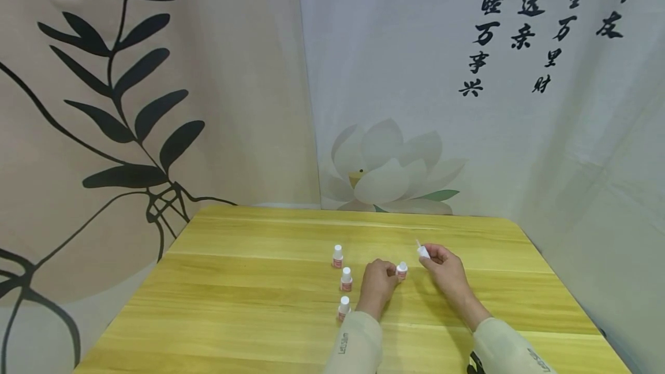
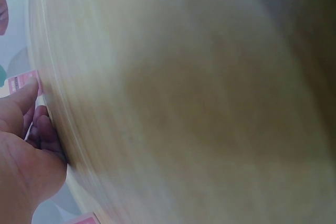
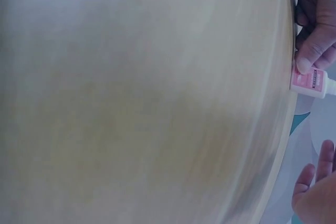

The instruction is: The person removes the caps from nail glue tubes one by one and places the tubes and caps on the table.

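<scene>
My left hand (image 1: 378,285) pinches a small white bottle (image 1: 402,271) with a pink label, which stands upright on the table. In the left wrist view that bottle (image 2: 23,80) shows partly behind the thumb; in the right wrist view its label and white neck (image 3: 331,86) face the camera. To its right, my right hand (image 1: 448,272) is raised and pinches a small white cap-like piece (image 1: 423,251) with a thin stem pointing up. The right wrist view shows the right hand (image 3: 317,192) only in part, its held piece out of sight.
Left of my left hand stand three similar white-topped bottles, the far one (image 1: 337,257), the middle one (image 1: 346,279) and the near one (image 1: 344,308), partly behind the sleeve. They stand on a wooden table (image 1: 234,293). A printed cloth (image 1: 249,103) hangs behind it.
</scene>
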The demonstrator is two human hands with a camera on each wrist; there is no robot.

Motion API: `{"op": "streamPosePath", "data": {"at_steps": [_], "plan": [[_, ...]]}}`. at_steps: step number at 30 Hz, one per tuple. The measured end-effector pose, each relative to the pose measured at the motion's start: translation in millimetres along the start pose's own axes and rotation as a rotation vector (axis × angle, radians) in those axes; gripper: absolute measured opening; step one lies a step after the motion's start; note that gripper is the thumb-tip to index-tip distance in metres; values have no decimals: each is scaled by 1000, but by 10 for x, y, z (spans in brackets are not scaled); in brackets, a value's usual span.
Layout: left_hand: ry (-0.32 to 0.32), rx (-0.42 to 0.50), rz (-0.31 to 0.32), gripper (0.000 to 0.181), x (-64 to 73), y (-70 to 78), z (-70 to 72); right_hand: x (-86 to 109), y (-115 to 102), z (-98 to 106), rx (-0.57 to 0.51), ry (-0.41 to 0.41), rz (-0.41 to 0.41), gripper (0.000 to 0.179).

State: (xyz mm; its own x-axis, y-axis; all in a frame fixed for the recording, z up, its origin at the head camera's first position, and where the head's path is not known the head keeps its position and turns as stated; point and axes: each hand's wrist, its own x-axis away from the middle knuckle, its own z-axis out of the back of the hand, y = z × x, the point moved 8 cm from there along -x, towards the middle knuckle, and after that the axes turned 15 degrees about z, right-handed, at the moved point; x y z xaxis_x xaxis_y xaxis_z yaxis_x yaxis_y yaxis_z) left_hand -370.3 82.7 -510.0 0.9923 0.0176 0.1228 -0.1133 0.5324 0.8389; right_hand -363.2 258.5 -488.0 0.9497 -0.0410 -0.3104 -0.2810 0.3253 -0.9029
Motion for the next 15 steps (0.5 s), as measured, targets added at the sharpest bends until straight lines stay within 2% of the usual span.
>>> {"op": "streamPosePath", "data": {"at_steps": [7,15], "plan": [[-4,5,17,4,-9,-23,-13,-1,33,3,11,-16,-12,39],[-1,-3,-1,6,-3,-3,-9,-12,33,11,32,5,2,36]]}}
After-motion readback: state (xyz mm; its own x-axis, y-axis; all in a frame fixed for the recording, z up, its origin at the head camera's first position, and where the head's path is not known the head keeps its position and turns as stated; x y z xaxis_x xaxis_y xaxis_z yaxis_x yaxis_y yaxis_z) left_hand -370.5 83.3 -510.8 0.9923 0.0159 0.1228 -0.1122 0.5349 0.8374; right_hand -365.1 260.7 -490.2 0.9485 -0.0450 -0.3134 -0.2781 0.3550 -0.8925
